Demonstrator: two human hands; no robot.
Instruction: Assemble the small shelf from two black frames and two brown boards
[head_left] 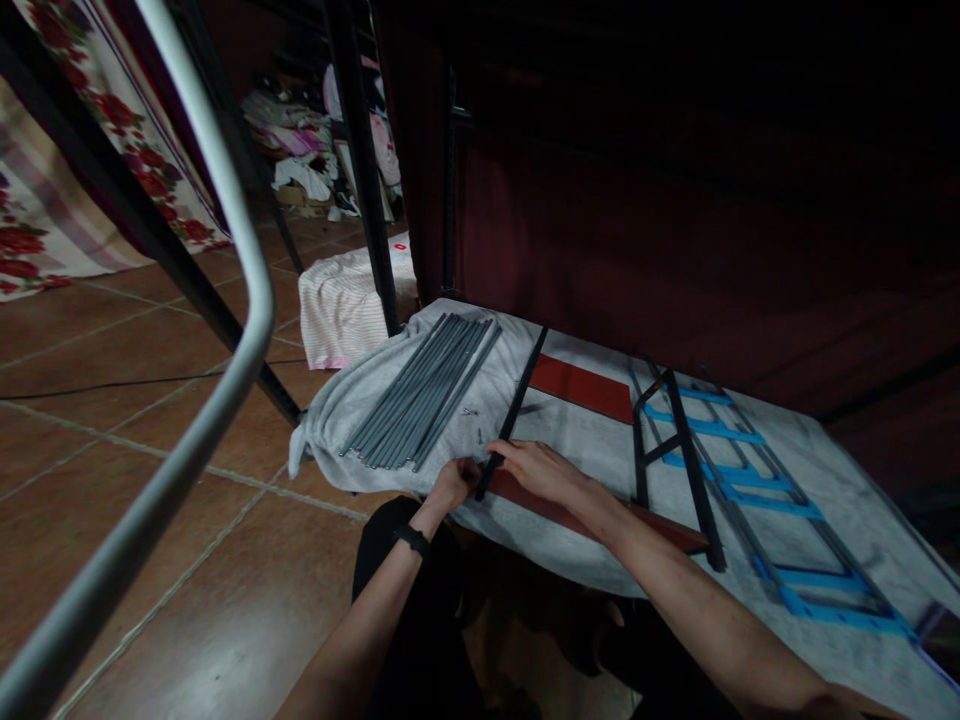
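A black metal bar (pixel 523 385) lies across the left ends of two reddish-brown panels, the far panel (pixel 579 387) and the near panel (pixel 541 502). My right hand (pixel 541 468) is closed around the bar close to its near end. Beside that end, my left hand (pixel 456 482) has its fingers drawn together; what they pinch is too small and dark to name. At the panels' right ends stands a black frame (pixel 686 460) with cross braces. Small screws (pixel 470 412) lie on the grey blanket (pixel 390 385) beyond my left hand.
Several grey rods (pixel 427 390) lie bundled at the left of the blanket. To the right is a rack with blue crosspieces (pixel 780 500). A pale curved tube (pixel 251 290) crosses the left foreground, and a black post (pixel 367 180) rises behind the rods.
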